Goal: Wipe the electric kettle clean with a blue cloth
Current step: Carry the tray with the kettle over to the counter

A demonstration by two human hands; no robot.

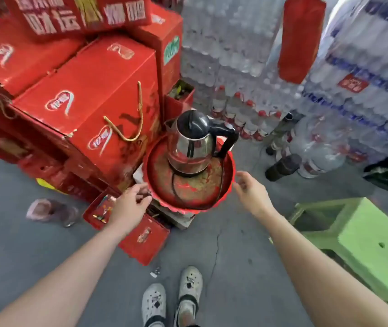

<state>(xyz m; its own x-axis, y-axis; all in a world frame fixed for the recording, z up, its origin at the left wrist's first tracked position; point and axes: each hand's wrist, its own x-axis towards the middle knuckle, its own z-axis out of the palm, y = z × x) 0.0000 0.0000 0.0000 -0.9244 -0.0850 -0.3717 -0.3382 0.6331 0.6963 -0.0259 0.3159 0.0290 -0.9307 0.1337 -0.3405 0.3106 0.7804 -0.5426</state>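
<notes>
While kettle (pixel 191 140) sits on tray (pixel 228 171), hands apparently touch rim.

Both arms reach forward — left hand (pixel 130 204) loosely curled, right hand (pixel 252 191) open-fingered, both empty.

Our left hand (pixel 130 204) is at the left edge of the round tray (pixel 228 175), and our right hand (pixel 250 192) is at its right edge. The electric kettle (pixel 189 142) stands on the tray, between and beyond our hands. Stacked cartons (pixel 82 90) sit left of our left hand. Packs of water bottles (pixel 353 90) are far beyond our right hand. A stool (pixel 365 241) sits to its right.
</notes>
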